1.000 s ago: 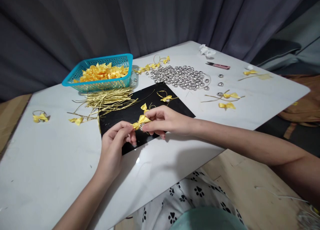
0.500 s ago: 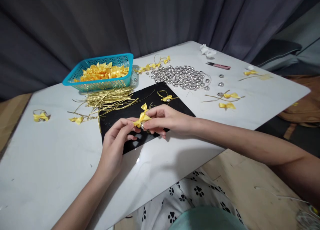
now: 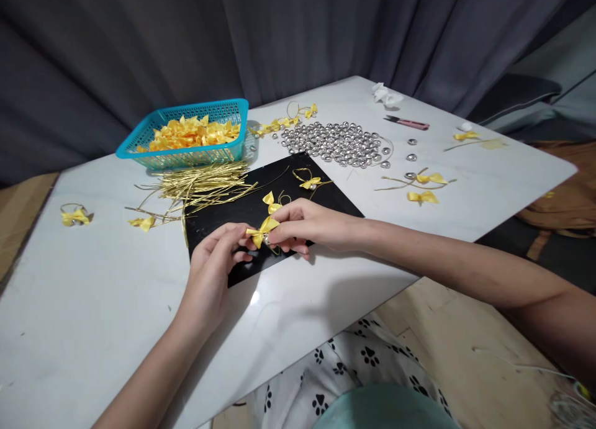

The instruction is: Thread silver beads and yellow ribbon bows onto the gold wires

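Note:
A yellow ribbon bow [image 3: 263, 231] with a small silver bead at its knot is held between my two hands, over the black mat [image 3: 218, 227]. My left hand [image 3: 218, 246] pinches the bow's left end between thumb and fingertips. On the other side, my right hand [image 3: 302, 227] grips its right end near the bead, and a thin gold cord loops below. Just behind lies a second yellow bow [image 3: 271, 201] with a curled cord, partly hidden by my right fingers. Another finished-looking bow [image 3: 310, 183] with bead and cord loop rests on the mat's far right part.
A blue basket [image 3: 181, 151] of yellow bows stands at the back left, with a bundle of gold cords [image 3: 205, 184] before it. Silver beads [image 3: 335, 144] are heaped behind the mat. Pink-handled thread snips [image 3: 406, 123] and crumpled white tissue [image 3: 386, 96] lie at the back right.
The held bow has turned and spread flatter, so the bow behind it shows separately. My left fingers have shifted slightly at its end; my right hand has hardly moved.

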A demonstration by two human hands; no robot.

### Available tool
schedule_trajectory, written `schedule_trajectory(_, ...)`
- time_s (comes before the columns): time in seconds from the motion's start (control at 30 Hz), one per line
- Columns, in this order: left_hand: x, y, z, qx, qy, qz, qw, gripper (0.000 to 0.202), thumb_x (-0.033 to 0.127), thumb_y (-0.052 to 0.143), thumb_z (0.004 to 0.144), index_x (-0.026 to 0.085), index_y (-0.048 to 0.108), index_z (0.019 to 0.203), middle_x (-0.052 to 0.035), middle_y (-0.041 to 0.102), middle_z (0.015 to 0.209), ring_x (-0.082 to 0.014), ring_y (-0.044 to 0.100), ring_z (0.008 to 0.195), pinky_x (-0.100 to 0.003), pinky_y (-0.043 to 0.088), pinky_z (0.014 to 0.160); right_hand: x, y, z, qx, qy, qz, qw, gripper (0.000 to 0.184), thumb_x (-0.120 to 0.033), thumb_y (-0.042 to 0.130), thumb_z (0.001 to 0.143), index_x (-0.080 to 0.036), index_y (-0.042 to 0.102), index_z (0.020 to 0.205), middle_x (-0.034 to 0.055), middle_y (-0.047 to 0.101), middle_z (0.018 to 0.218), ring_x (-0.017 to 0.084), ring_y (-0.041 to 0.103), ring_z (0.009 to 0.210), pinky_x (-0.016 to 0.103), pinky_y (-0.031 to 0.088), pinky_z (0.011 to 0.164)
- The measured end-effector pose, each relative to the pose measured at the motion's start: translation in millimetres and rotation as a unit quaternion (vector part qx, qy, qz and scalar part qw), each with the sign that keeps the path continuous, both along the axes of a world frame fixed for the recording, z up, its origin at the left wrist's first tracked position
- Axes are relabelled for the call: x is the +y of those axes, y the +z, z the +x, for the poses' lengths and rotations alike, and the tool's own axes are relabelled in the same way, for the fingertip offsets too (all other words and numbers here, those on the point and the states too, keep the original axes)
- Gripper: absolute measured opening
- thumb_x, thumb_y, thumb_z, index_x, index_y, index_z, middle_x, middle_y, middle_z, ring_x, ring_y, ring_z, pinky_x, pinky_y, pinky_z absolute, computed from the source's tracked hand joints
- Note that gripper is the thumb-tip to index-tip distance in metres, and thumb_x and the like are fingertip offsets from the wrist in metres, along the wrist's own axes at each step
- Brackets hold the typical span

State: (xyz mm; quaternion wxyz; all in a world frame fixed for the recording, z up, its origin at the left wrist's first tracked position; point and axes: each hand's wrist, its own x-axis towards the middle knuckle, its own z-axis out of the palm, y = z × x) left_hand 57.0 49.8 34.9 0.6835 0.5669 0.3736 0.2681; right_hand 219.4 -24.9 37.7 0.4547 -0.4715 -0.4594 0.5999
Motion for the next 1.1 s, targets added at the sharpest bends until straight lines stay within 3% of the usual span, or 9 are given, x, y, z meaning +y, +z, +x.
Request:
schedule_trajectory(0.3, 1.8, -0.9, -2.0, -0.013, -0.015, 0.017, 1.0, 0.016, 0.032, 0.07, 0.071, 0.017, 0.068, 0.078, -0.0023, 0.061, 0.078, -0.0092, 0.055, 0.07, -0.014, 0.046, 0.056, 0.4, -1.1, -1.1, 0.021, -0.009, -0.004, 1.0, 0.016, -0.023, 0.058, 0.076, -0.01, 0.055, 0.068, -0.0034, 0.049, 0.055, 0.003, 0.039, 0.036, 0.016, 0.034, 0.033)
schedule_trajectory(0.47, 1.9, 0.0, -0.3, -0.02, -0.04, 0.025, 0.999, 0.025, 0.024, 0.078, 0.061, 0.017, 0.064, 0.081, 0.0013, 0.061, 0.072, -0.0079, 0.055, 0.063, -0.015, 0.046, 0.056, 0.9, -2.2, -0.2, 0.016, -0.01, -0.01, 1.0, 0.017, -0.023, 0.058, 0.077, -0.01, 0.054, 0.067, -0.0037, 0.048, 0.055, 0.003, 0.038, 0.036, 0.016, 0.033, 0.033)
schedule_trajectory(0.6, 1.8, 0.7, 0.1, -0.012, -0.052, 0.022, 0.998, 0.029, 0.027, 0.077, 0.063, 0.018, 0.064, 0.087, 0.002, 0.061, 0.069, -0.0073, 0.054, 0.059, -0.016, 0.046, 0.056, 1.6, -3.3, 1.2, -0.01, -0.002, 0.007, 1.0, 0.016, -0.023, 0.056, 0.079, -0.01, 0.055, 0.071, -0.0038, 0.049, 0.056, 0.002, 0.038, 0.037, 0.015, 0.033, 0.034)
schedule_trajectory(0.77, 2.2, -1.1, -2.5, 0.016, -0.07, 0.088, 0.993, 0.017, 0.031, 0.071, 0.071, 0.016, 0.068, 0.08, -0.0016, 0.064, 0.076, -0.0081, 0.055, 0.062, -0.018, 0.046, 0.059, 0.1, -0.6, 1.2, -0.028, -0.008, 0.017, 0.999, 0.016, -0.022, 0.054, 0.08, -0.011, 0.053, 0.069, -0.0048, 0.046, 0.055, 0.002, 0.038, 0.038, 0.015, 0.033, 0.035)
schedule_trajectory(1.1, -2.7, 1.5, -1.4, 0.034, -0.049, 0.238, 0.97, 0.01, 0.027, 0.066, 0.075, 0.017, 0.067, 0.077, -0.0004, 0.063, 0.069, -0.01, 0.055, 0.061, -0.02, 0.045, 0.057, -0.8, 0.1, 0.2, -0.049, -0.003, 0.06, 0.997, 0.016, -0.017, 0.049, 0.078, -0.011, 0.051, 0.064, -0.0061, 0.041, 0.048, 0.003, 0.037, 0.037, 0.014, 0.032, 0.034)
